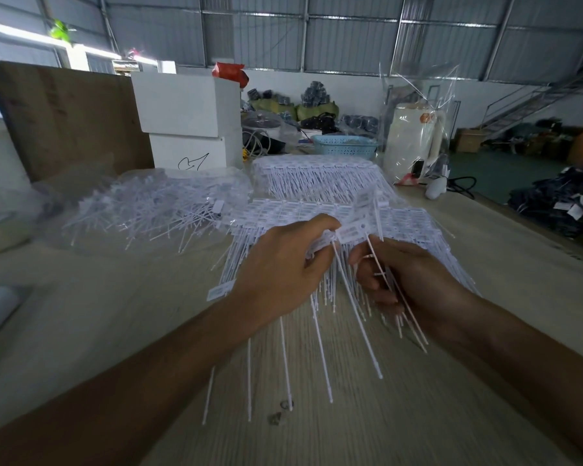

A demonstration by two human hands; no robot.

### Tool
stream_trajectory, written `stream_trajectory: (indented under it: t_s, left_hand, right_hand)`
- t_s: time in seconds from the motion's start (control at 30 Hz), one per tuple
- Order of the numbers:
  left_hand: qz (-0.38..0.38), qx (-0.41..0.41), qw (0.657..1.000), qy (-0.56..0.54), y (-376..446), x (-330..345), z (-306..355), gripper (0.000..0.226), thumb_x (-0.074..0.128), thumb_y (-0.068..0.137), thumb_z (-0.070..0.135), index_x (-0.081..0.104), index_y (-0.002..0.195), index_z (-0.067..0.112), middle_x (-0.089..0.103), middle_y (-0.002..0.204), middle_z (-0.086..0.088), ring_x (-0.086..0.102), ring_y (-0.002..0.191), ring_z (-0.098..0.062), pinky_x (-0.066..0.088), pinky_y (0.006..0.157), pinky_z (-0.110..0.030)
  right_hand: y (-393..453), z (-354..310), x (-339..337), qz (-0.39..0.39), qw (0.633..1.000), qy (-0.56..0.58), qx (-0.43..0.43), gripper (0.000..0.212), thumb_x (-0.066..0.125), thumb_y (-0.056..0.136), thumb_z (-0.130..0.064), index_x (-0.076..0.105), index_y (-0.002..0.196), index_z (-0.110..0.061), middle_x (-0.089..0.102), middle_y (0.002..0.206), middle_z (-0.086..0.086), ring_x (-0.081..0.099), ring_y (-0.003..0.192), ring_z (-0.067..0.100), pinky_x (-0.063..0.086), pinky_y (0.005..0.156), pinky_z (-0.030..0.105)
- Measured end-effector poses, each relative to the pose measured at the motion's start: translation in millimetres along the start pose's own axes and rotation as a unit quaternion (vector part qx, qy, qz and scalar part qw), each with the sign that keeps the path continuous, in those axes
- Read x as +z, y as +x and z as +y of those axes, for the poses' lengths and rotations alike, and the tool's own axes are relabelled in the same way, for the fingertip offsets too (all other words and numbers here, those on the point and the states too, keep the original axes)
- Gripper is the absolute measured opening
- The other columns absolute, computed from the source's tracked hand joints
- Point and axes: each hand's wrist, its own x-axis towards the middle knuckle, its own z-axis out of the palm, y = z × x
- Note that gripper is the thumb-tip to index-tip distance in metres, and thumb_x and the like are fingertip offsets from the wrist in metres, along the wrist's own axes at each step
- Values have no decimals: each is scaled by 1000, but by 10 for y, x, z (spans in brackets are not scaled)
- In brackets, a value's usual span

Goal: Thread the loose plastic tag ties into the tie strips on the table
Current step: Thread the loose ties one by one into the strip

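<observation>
A worker's left hand pinches the near edge of a tie strip lifted off the stack of strips on the table, its thumb and fingers curled round the tag heads. The right hand, just beside it and a little nearer the camera, has its fingers curled round a small bundle of loose ties. Their long axis runs from the table edge up and away toward the strip, tips pointing at the tag heads held by the left hand. One tie stands out ahead of the rest, its tip just under the strip's edge; whether it touches a hole cannot be told. The right hand looks the one to feed, the left to steady. More loose ties lie heaped in clear plastic to the far left, with a second stack behind
</observation>
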Motion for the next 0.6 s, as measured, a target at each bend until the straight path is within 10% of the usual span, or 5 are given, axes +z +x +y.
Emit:
stream_trajectory:
  t_s: [0.23, 0.6]
  left_hand:
    - [24, -27, 999, 15, 8, -37, -29, 18, 64, 95, 22, 65, 113, 24, 72, 83, 2, 64, 64, -15, 54, 58, -38]
    - [-65, -44, 997, 18, 43, -52, -81, 30, 56, 101, 21, 67, 128, 24, 73, 107, 2, 67, 97, -19, 51, 80, -34]
  right_hand:
    - [-38, -21, 14, -57, 996, -52, 47, 46, 48, 93, -60, 70, 89, -20, 26, 60, -2, 19, 47, 10, 17, 41, 20]
    - [-28, 13, -61, -56, 985, -161, -6, 40, 45, 104, -37, 65, 81, -13, 33, 57, 0, 26, 46, 12, 24, 41, 20]
